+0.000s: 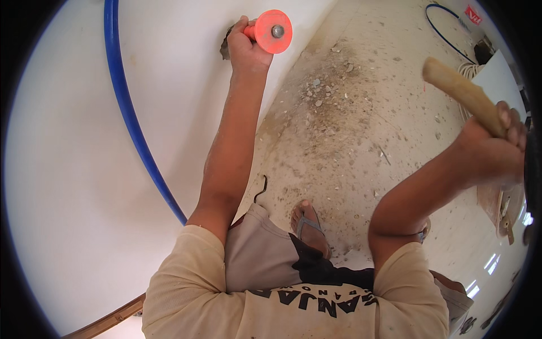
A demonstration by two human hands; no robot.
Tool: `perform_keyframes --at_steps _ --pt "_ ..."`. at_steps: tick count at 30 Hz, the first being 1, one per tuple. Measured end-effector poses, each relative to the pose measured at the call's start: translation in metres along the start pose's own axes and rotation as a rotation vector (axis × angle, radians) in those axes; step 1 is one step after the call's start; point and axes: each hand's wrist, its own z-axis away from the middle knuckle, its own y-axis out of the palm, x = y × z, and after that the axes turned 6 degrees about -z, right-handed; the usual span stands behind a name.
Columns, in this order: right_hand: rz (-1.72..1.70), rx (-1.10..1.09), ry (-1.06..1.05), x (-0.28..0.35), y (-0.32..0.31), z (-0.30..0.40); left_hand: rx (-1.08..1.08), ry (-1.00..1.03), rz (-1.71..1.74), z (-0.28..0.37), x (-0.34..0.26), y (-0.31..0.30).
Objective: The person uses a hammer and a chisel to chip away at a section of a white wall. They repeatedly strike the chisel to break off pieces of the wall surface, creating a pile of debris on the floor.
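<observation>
My left hand (250, 53) grips a chisel (250, 31) with a red-orange grip and a round hand guard. The chisel's grey metal striking end (277, 31) faces up toward me. Its tip is hidden behind my hand, where a rough dark hole (226, 45) shows in the white wall (161, 84). Out to the right, my right hand (493, 146) is raised and closed around a wooden handle (463, 93). A dark shape (532, 169) cut off by the picture's rim lies beyond that hand; whether it is the tool's head I cannot tell.
A blue pipe (127, 101) curves along the wall at left. Rubble (319, 91) and dust cover the floor near the wall, with a thin black cable (262, 188) close to my leg. Coiled cable (468, 72) and a white panel (497, 78) are at upper right.
</observation>
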Motion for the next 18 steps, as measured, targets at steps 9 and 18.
perform_keyframes --at_steps 9,18 --pt "0.787 0.392 1.011 -0.072 0.007 0.165 0.102 0.089 -0.179 -0.031 -0.018 -0.031" --pt "0.116 -0.071 0.045 -0.004 0.022 -0.003 0.077 -0.004 0.017 -0.020 -0.013 -0.023"
